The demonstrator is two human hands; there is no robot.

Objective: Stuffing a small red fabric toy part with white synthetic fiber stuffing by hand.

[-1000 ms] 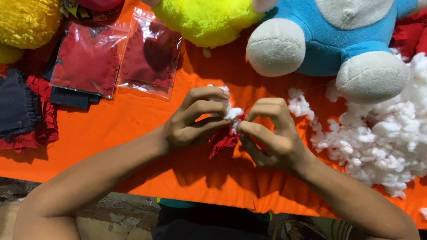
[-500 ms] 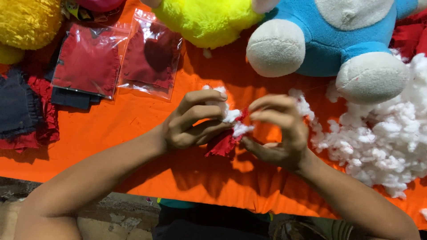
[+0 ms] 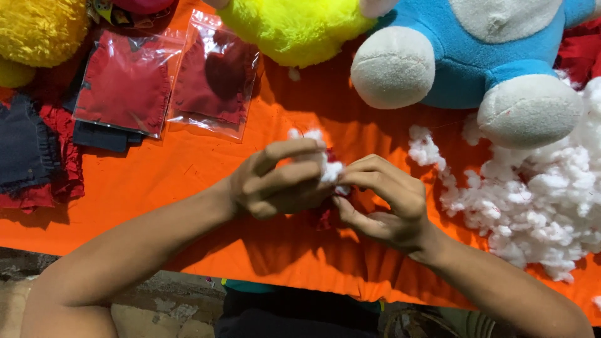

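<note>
My left hand (image 3: 278, 181) and my right hand (image 3: 382, 203) meet over the orange cloth (image 3: 188, 181), both closed on a small dark red fabric piece (image 3: 327, 216) that shows only below the fingers. A tuft of white stuffing (image 3: 330, 169) sits at the top of the piece, pinched between the fingertips of both hands. Most of the red piece is hidden by my fingers.
A heap of white stuffing (image 3: 538, 194) lies at the right. A blue and white plush toy (image 3: 476, 56) and a yellow plush (image 3: 294, 28) lie at the back. Two clear bags of red fabric (image 3: 163, 87) and dark fabric pieces (image 3: 31, 150) lie at the left.
My hands have drawn closer together and the fingers have shifted on the red piece, pressing the white tuft in at its top. The rest stays where it was.
</note>
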